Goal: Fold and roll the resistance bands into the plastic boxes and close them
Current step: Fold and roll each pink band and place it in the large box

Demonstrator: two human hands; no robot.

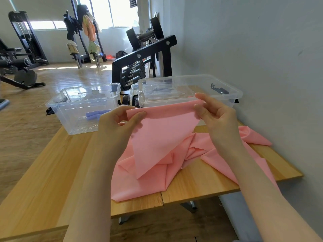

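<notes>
A: While it's lifted, where's the pink band (157,137)?
B: Top edge pinched between left hand (120,123) and right hand (215,116); rest drapes onto table (201,182), before the clear boxes (82,109).

A light wooden bench (201,182) made of two boards, with a seam running between them near the front edge, stands against a grey wall. On it lies a pink band (157,172), crumpled and spread across the middle and right, one end lifted off the surface. At the far left stands an open clear box (70,123) holding a small purple roll (95,114). At the far right stands a second clear box (232,96) with a lid resting on top.
</notes>
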